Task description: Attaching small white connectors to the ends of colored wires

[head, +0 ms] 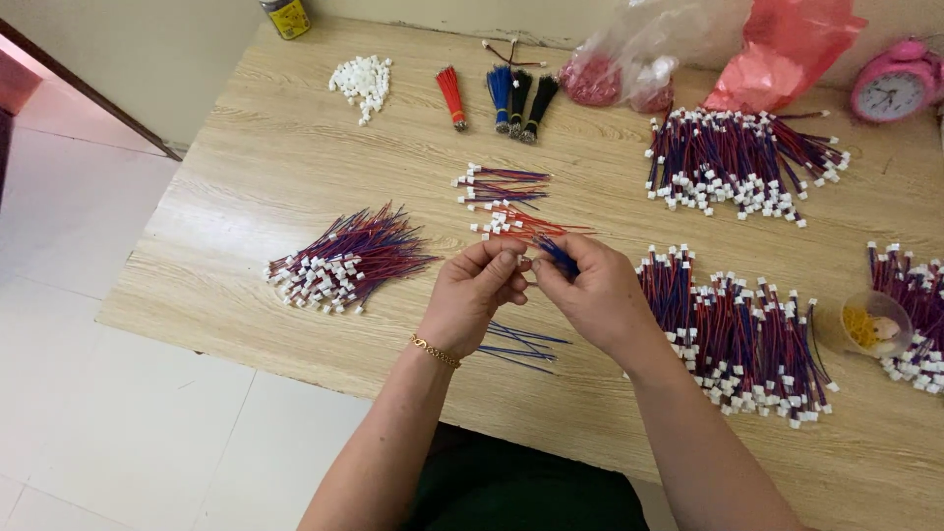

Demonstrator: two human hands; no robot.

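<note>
Head view: a wooden tabletop [256, 177] is spread with heaps of red-and-blue wire leads [349, 261]. Above it, blue wires [557, 256] are pinched by the right hand [590, 290], whose fingers are pressed together, while the left hand [477, 290] pinches something small, likely best kept steady and aligned.

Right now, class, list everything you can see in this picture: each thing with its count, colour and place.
table: one, light wood, fills the view
loose connectors: one small pile, white, far left
wire tassels: four, one red, one blue, two black, far centre
plastic bags: clear and red, far right
alarm clock: one, pink, far right corner
finished leads: several heaps, red and blue with white plugs, left, centre and right
small cup: one, clear, right edge
loose blue wires: a few, under the hands
left hand: gold bracelet, pinching
right hand: holding blue wires
</note>
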